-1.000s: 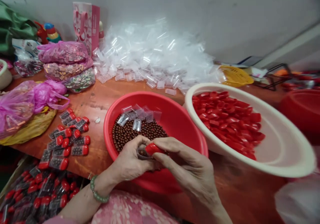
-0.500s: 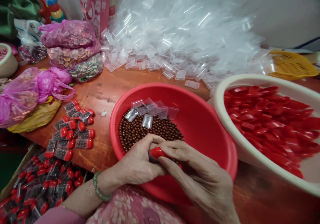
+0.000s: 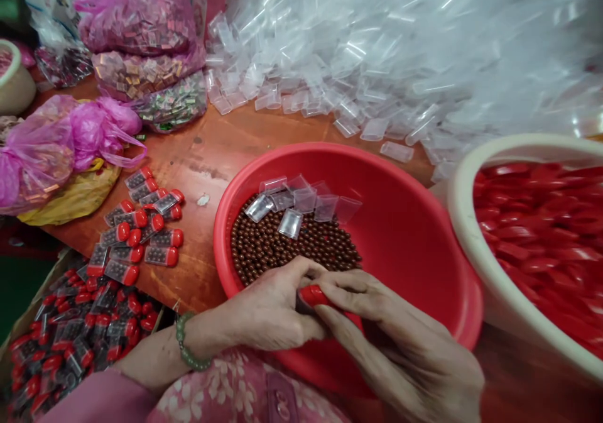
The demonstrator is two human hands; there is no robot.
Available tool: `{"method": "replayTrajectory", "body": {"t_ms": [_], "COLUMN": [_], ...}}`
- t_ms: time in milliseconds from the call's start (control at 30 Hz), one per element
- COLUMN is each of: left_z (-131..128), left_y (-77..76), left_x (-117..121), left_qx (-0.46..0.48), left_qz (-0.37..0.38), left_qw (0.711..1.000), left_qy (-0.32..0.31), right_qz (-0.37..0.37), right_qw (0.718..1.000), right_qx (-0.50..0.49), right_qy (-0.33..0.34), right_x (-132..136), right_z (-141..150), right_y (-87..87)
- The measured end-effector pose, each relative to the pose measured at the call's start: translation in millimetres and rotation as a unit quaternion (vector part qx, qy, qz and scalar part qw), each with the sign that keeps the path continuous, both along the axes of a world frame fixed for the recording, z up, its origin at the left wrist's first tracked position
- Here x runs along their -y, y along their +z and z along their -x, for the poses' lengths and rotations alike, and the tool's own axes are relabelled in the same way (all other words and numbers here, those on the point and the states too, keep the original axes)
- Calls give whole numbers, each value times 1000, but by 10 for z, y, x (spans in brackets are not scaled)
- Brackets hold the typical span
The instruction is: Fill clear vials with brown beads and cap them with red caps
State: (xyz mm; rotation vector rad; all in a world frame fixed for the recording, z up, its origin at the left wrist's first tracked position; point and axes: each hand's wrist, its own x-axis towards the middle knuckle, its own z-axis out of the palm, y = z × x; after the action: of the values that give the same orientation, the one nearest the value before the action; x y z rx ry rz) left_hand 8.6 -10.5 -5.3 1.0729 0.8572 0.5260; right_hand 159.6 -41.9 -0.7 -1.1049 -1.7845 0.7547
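Over the front of a red basin [image 3: 414, 247] my two hands meet. My left hand [image 3: 268, 310] is closed around a small clear plastic case, mostly hidden by the fingers. At the mouth of that case, my right hand [image 3: 400, 341] pinches a red cap [image 3: 313, 295] between thumb and fingers. Another bit of red shows under the right fingers, too covered to make out. Inside the basin lie brown beads [image 3: 257, 250], with several clear cases [image 3: 291, 223] resting on top. To the right, a white basin [image 3: 459, 203] holds many red caps [image 3: 532, 247].
Capped cases [image 3: 162, 256] filled with dark beads lie on the table [image 3: 198, 285] at left. More fill a box [image 3: 70, 341] below the table edge. Clear cases [image 3: 330, 77] are heaped at the back. Pink bags [image 3: 141, 24] of small pieces stand at back left.
The red cap has come down closer against the case in my left hand. The view has shifted closer and lower, and the white basin now runs off the right side.
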Motion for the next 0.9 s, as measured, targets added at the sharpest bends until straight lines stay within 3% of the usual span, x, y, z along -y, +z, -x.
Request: {"method": "replayTrajectory", "body": {"t_ms": [233,400,567,700,900], "left_z": [-10,-38,-52,-29,27], "left_y": [-14,12,13,-1,33], "left_x": [-4,-35,-14,27,63], "left_qx": [14,94,137,189,188], "left_qz": [8,136,220,213,171], "left_qw": [1000,985,964,958,967], "left_qy": [-2,57,66,33,-5], "right_qz": [-24,-61,-169,-203,-244], "right_qw": [996,974,944,939,934], "right_qx": [80,210,282,277,262], "right_qy": [26,63,-5,-11,-28], "right_x": [20,15,-31,-53,-17], "right_z": [-106,-75,81,89,70], "right_y": [-29,-48,-103,-88,-68]}}
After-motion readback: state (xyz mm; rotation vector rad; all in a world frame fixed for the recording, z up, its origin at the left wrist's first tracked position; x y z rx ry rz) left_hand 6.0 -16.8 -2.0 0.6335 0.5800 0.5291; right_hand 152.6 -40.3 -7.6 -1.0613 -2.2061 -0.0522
